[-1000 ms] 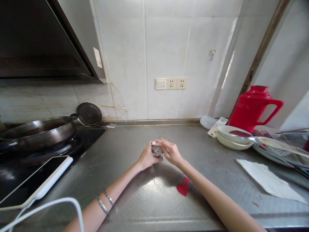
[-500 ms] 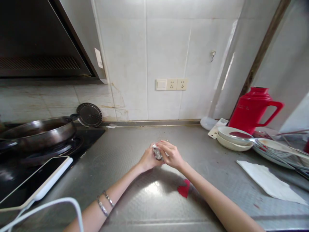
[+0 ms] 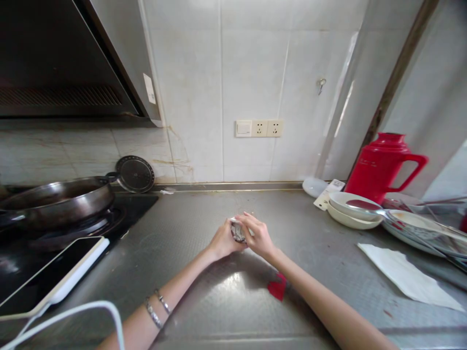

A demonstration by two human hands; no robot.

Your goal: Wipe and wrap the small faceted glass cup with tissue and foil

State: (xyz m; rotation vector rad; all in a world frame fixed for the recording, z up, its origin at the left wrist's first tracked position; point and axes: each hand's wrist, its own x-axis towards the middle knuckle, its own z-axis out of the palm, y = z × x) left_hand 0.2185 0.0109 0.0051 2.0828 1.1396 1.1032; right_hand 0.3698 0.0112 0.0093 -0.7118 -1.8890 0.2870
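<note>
Over the middle of the counter, my left hand [image 3: 223, 241] curls around a small, round, shiny glass [image 3: 238, 233]. Its open end faces me, and the fingers cover much of its sides. My right hand [image 3: 257, 235] is bent over the same end, its fingers pressed together at the rim. A bit of white tissue [image 3: 235, 221] shows at the rim between the hands; most of it is hidden. A red scrap [image 3: 277, 287] lies on the counter near my right forearm.
At left are a steel pan [image 3: 69, 197] on the hob and a phone [image 3: 51, 277] with a white cable [image 3: 91, 304]. At right stand a red thermos jug [image 3: 379, 165], stacked bowls [image 3: 353, 221] and plates [image 3: 404, 231]. A white paper sheet [image 3: 404, 274] lies before them.
Both hands keep nearly the same place around the glass. The right fingers have shifted very slightly at its rim.
</note>
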